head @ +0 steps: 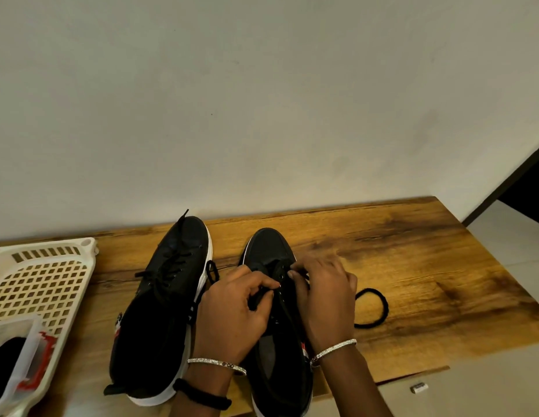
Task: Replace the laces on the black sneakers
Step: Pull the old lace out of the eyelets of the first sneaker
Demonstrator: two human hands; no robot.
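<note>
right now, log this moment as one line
left hand pinches black lace | right hand pinches it at eyelets | black white-soled sneaker under hands mid-lacing

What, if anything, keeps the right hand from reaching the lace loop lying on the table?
Likely nothing, so yes: the lace loop lies on bare table just beside the right hand.

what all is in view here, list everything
table: 1, brown wood, by wall
basket: 1, cream, on table
bag: 1, clear, in basket
basket-side sneaker: 1, black, laced, on table
other sneaker: 1, black, beside it
lace: 1, black, pinched over other sneaker, loop on table
floor bit: 1, pale, beside table
bracelets: 2, silver, one per wrist
band: 1, black, left wrist
left hand: 1, pinches lace
right hand: 1, pinches lace
</note>
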